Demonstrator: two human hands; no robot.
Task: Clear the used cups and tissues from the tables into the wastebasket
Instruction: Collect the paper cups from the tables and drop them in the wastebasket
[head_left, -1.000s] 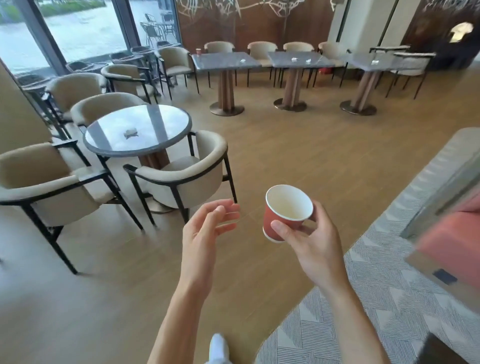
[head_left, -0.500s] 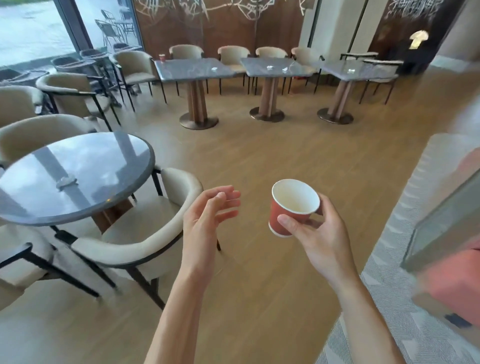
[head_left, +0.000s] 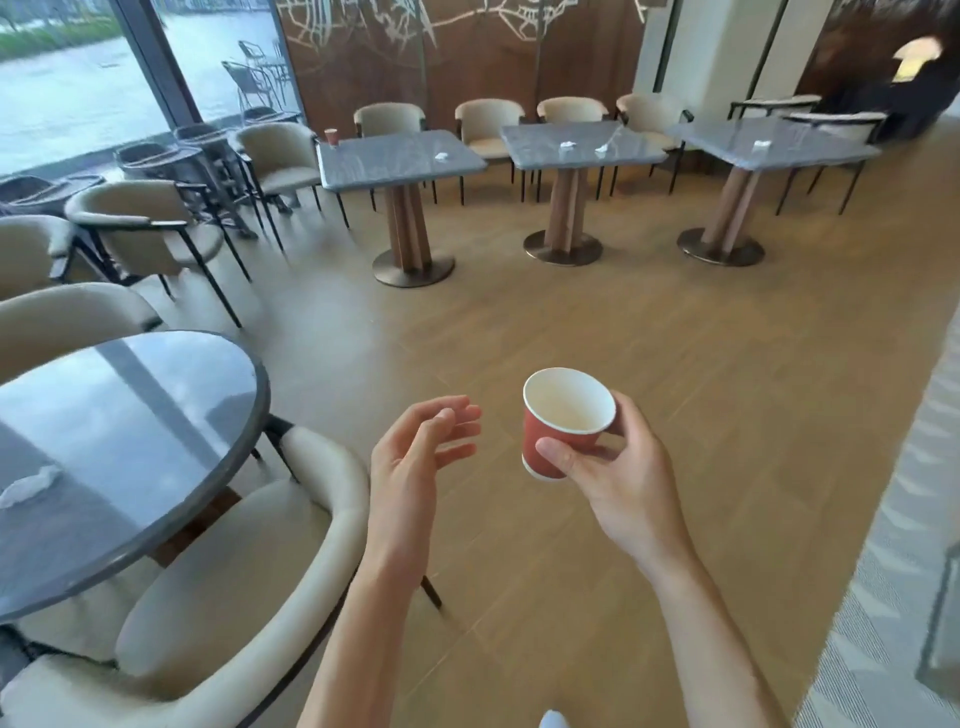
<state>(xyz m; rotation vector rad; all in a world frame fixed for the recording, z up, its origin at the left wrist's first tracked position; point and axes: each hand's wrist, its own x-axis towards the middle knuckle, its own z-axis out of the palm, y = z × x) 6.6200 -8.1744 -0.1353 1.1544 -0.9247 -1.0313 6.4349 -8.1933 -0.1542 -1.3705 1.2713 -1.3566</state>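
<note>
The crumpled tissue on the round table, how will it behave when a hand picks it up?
The crumpled tissue looks thin and soft, so it will probably collapse under a pinch. It seems very light and may slide on the glossy round table if only pushed. The free left hand could probably lift it alone.

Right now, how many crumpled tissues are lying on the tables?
5: one on the round table, one on the left square table, two on the middle one, one on the right one. More may be out of view.

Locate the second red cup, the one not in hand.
In the head view, upper left of centre: the second red cup stands on the far left corner of the leftmost square table, beside a beige chair.
</note>
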